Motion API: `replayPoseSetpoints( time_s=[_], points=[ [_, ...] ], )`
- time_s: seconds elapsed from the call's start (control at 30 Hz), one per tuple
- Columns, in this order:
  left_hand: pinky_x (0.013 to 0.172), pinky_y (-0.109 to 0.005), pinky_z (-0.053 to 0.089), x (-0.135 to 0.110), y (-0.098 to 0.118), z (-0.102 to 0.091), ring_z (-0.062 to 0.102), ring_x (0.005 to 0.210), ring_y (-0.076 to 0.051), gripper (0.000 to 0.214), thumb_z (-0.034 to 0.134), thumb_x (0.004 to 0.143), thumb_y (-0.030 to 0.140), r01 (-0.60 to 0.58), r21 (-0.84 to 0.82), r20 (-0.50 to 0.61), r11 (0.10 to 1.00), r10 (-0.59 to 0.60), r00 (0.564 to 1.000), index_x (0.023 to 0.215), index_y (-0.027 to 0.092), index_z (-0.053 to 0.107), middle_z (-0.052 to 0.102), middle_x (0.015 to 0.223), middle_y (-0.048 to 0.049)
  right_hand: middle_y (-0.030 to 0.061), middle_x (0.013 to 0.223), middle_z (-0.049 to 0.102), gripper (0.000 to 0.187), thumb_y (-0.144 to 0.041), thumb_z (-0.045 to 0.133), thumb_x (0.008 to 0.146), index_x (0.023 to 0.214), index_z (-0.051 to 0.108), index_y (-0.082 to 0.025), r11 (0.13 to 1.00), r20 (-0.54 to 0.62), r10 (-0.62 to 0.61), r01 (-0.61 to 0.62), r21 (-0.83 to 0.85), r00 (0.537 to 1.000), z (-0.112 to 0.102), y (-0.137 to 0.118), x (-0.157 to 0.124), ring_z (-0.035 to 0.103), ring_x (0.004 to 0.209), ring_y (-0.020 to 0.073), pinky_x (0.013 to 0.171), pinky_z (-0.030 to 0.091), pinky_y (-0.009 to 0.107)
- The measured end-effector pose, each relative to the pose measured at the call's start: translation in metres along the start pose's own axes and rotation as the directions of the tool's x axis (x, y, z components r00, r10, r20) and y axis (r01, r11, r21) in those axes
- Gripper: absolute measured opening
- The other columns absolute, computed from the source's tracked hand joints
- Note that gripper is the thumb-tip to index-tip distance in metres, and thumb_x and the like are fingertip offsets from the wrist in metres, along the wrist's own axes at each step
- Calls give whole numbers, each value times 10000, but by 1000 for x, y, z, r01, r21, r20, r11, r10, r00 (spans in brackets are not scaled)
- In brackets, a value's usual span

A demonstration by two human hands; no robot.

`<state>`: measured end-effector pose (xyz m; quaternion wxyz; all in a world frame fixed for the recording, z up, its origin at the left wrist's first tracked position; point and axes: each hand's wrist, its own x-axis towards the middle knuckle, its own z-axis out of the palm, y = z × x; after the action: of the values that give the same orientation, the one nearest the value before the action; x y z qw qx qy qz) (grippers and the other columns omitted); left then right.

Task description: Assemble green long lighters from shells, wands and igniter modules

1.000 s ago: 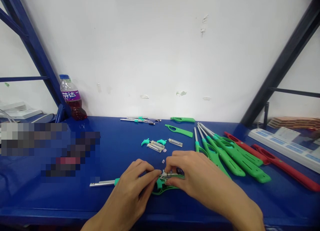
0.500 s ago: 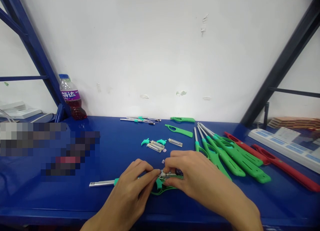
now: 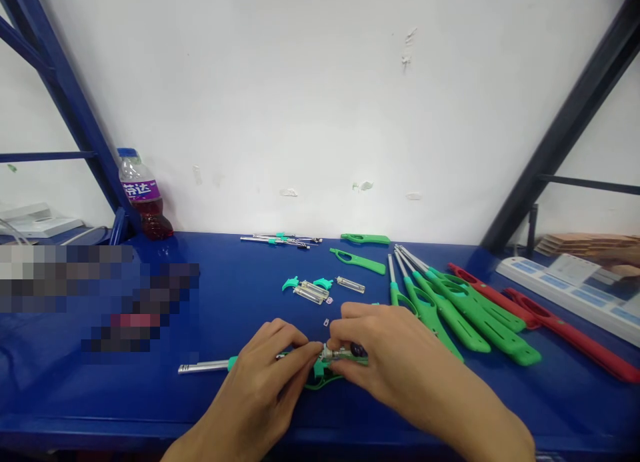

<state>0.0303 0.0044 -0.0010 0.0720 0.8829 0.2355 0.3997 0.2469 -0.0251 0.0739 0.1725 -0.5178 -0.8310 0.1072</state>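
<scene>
My left hand (image 3: 265, 372) and my right hand (image 3: 385, 355) meet over a green long-nosed lighter (image 3: 325, 372) lying near the front edge of the blue table (image 3: 235, 302). Fingertips of both hands pinch small inner parts at the lighter's open green handle. Its metal tube (image 3: 203, 367) sticks out to the left from under my left hand. Both hands are closed on the lighter, which rests on the table.
Several finished green lighters (image 3: 450, 302) and two red ones (image 3: 550, 322) lie to the right. Loose teal triggers and clear tubes (image 3: 313, 289) lie just beyond my hands, with green handle shells (image 3: 357, 259) and metal tubes (image 3: 280, 240) farther back. A purple-labelled bottle (image 3: 141, 195) stands at back left.
Almost nothing moves; my fingers shift slightly on the lighter's parts and my right hand settles a little lower.
</scene>
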Motion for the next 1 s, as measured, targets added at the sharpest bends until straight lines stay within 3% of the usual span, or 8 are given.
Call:
replayPoseSetpoints(
  time_s=[0.2,0.57,0.73,1.0],
  points=[
    [725,-324,498,-1,0,0,558,827,-206,352,508,1045,-19,-18,-5,-1,1000,18,1000,1251,209,681,650,957,-64,-70,814,654,192,-137,834,873,798,705,-257,1000,7,6,-6,10,1000,-2,1,0,575,655,126,583,250,295],
    [703,-323,485,1,2,0,550,803,-203,296,490,1047,-28,-41,39,1,998,41,999,1168,172,670,650,935,-69,-69,795,623,247,-115,807,885,744,641,-230,1000,0,-22,22,1,1000,0,-1,0,533,635,118,578,248,295],
    [714,-330,479,1,5,1,568,816,-204,274,527,1067,22,-22,-18,-29,1000,21,999,1203,204,679,683,940,-50,-80,795,615,218,-156,874,855,769,703,-260,998,-28,-21,23,54,999,-7,8,-3,534,657,106,582,290,271],
    [753,-334,491,3,5,1,605,856,-208,218,608,1043,32,31,-73,-58,997,-36,998,1138,205,700,726,947,-29,-76,779,593,261,-115,871,843,757,666,-253,1000,-49,-23,24,14,999,-3,10,-2,506,627,109,562,271,271]
  ],
)
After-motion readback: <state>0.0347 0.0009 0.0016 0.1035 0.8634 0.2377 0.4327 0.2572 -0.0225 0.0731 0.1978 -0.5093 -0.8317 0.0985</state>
